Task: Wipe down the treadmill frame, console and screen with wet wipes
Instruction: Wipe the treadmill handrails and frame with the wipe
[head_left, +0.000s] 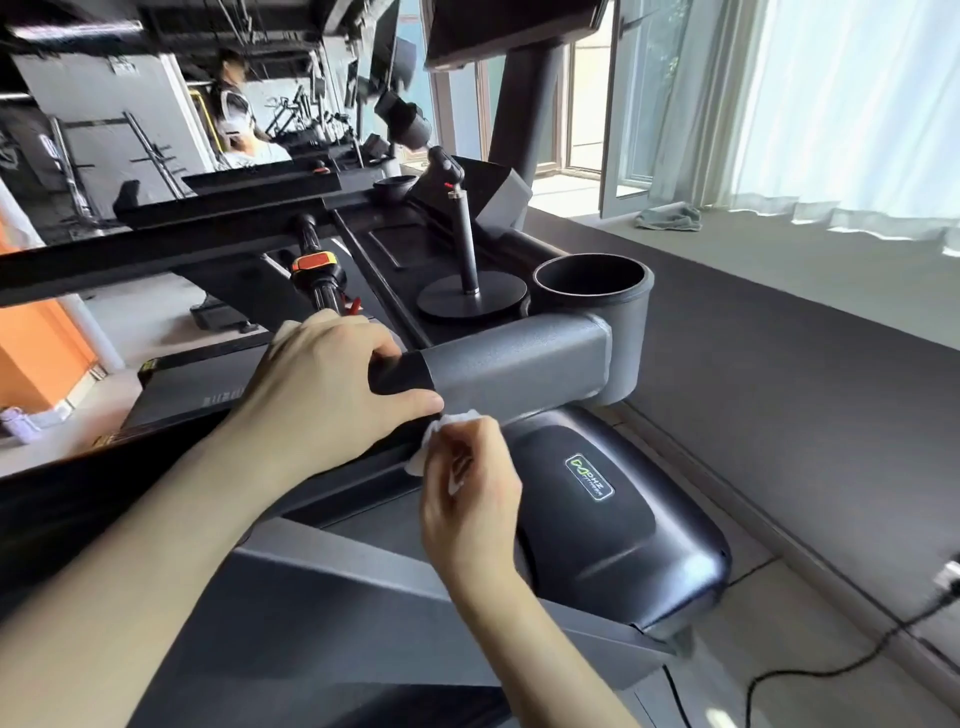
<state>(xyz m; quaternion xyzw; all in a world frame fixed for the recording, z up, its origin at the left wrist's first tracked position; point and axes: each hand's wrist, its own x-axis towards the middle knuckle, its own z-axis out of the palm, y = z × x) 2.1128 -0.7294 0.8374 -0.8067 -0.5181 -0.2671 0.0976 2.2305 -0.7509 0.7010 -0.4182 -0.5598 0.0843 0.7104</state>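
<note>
The treadmill's grey handrail (519, 371) runs across the middle of the head view, with a black grip sleeve at its left end. My left hand (332, 384) wraps around that black sleeve from above. Just below the rail, my right hand (470, 493) pinches a crumpled white wet wipe (436, 441) against the rail's underside. Above the rail lies the console tray (395, 249) with a round cup holder (592, 286). The dark motor cover (618, 525) with a green logo sits below. The screen's lower edge (498, 31) shows at the top.
A black stand with a round base (470, 299) rests in the console tray. An orange and black bar (319, 270) crosses behind my left hand. A cable (831, 665) trails on the floor at right. A person (234, 104) stands far back in the gym.
</note>
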